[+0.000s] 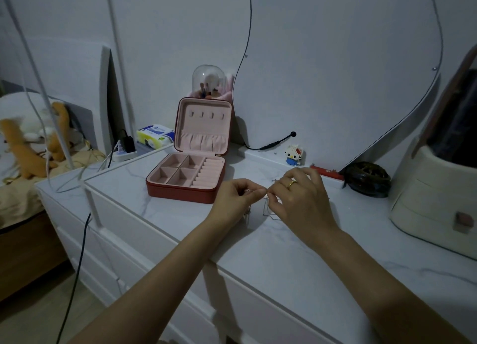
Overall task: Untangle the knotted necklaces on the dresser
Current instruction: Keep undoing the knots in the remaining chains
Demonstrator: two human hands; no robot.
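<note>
Head view, hands: the left hand (238, 194) and right hand (296, 194) meet at the centre of the frame, fingertips nearly touching, both raised a little off the surface (296, 250).
Left grip: pinched closed on a bit of the chains (267, 208); a small glint shows between the fingers.
Right grip: also pinched closed on the chains, just right of the left pinch; a ring (292, 184) sits on one finger.
Chains: thin strands hang from between the two pinches down to the surface at mid-frame, with one loop lying below the right hand. How many necklaces there are, and where the knot sits, is likely too fine to make out here.
Box (185, 178): left of centre, lid up, its compartments bare; well apart from the hands.
Risk, pulling: drawing the two pinches apart would probably tighten the knot rather than loosen it, or snap a fine link.
Risk, slack: the hanging strands could catch on the ring or loop round a finger and make a fresh snarl.
Risk, edge: the hands work near the front edge at lower centre, so a dropped chain might slide off to the floor.
Risk, light: the dim room makes the strands easy to misread.
</note>
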